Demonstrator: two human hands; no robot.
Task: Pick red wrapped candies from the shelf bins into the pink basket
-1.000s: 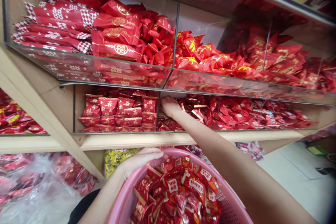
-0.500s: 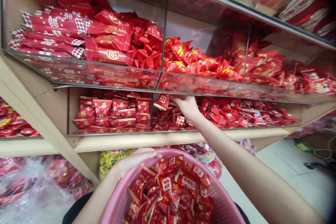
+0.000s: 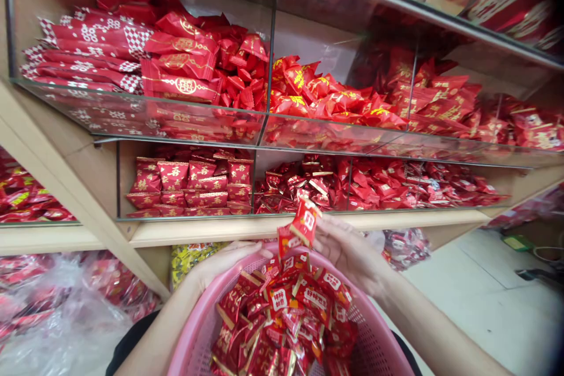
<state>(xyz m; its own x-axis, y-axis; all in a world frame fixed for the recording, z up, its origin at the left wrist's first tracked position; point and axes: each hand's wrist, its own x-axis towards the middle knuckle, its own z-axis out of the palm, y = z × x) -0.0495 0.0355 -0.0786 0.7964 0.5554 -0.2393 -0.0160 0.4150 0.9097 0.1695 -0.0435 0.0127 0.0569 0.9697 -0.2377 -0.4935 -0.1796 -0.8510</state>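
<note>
A pink plastic basket (image 3: pixel 194 329) full of small red and gold candy packets (image 3: pixel 282 317) sits close in front of me. My left hand (image 3: pixel 224 261) is closed over its far left rim. Just above the far rim, my right hand (image 3: pixel 343 249) has its fingers at a red wrapped candy (image 3: pixel 306 221) with a white label. A second red wrapped candy (image 3: pixel 286 241) hangs beside it, lower and to the left. Part of the right hand's grip is hidden, with the palm side turned toward the basket.
Glass-fronted shelf bins ahead hold red packets, with neatly stacked ones (image 3: pixel 202 188) at lower left and loose ones (image 3: pixel 379 182) at lower right. A wooden shelf edge (image 3: pixel 176 232) runs behind the basket. Clear plastic bags (image 3: pixel 74 311) lie at lower left; tiled floor (image 3: pixel 462 294) shows right.
My right hand has come back from the lower bin toward me, bringing red wrapped candies over the basket's far rim. My left hand stays on the rim.
</note>
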